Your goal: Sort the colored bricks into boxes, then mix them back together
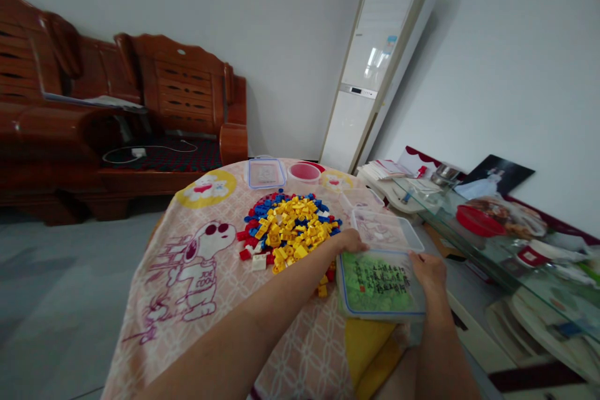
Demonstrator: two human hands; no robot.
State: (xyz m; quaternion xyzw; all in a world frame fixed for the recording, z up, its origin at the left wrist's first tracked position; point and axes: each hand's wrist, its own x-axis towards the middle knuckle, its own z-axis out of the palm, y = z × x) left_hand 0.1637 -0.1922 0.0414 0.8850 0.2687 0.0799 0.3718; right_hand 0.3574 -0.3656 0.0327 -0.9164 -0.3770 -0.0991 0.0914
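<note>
A clear plastic box [382, 284] with green pieces inside stands at the table's right edge. Its see-through lid has a blue rim and carries black and red written characters. My left hand [350, 241] is closed on the box's far left corner. At the far right corner, my right hand [429, 270] grips the rim, its fingertips partly hidden. Just beyond both hands lies an open clear container [387, 231]. Left of the box, partly behind my left forearm, spreads a heap of yellow, blue, red and white toy bricks [293, 228].
On the far side of the round cloth-covered table [225, 287] are a blue-rimmed lid [266, 174], a pink round tub [304, 172] and another clear container [360, 198]. A cluttered glass-topped stand [462, 234] borders the right side. A wooden sofa [182, 97] stands at the back left.
</note>
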